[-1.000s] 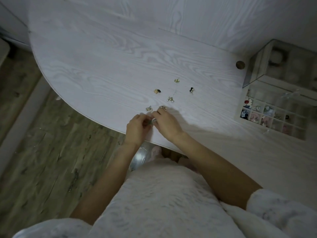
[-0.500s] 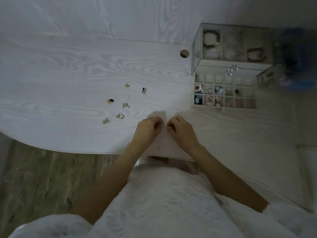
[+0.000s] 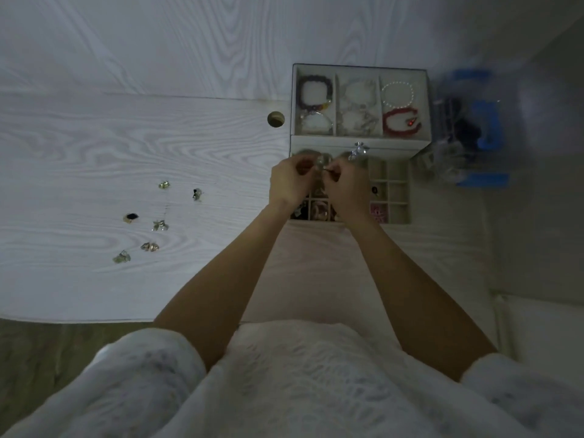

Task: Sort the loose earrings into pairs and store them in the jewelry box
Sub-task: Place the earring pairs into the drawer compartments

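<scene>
Task partly done, by my judgement: several compartments of the jewelry box (image 3: 398,197) already hold pieces, while six loose earrings (image 3: 149,246) lie on the table (image 3: 94,147), well apart from both hands. The left hand (image 3: 289,181) and right hand (image 3: 346,188) meet above the box's divided tray, fingers curled and pinching a small earring (image 3: 322,163) between them; its details are too small to tell.
</scene>
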Action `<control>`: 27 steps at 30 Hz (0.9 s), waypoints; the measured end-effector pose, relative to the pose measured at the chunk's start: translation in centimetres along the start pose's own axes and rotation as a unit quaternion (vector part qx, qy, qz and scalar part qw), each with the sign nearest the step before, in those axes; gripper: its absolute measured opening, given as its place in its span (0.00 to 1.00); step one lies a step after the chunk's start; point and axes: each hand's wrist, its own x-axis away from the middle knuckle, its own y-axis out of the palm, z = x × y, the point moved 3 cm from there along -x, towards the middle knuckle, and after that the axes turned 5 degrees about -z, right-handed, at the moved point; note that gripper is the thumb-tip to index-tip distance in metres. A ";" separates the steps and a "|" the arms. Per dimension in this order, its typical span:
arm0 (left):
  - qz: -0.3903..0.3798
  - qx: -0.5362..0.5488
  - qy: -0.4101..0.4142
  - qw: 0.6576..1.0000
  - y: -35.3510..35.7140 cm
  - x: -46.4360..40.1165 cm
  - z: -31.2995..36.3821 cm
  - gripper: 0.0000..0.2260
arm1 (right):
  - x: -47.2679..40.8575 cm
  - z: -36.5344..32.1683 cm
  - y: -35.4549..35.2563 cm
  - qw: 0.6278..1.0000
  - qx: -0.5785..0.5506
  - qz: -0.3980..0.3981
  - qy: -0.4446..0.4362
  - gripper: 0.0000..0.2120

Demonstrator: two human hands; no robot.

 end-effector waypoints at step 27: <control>0.081 -0.268 0.092 0.956 -6.6 6.5 -1.2 0.10 | 3.0 -3.1 1.2 0.975 0.143 -0.023 -0.171 0.12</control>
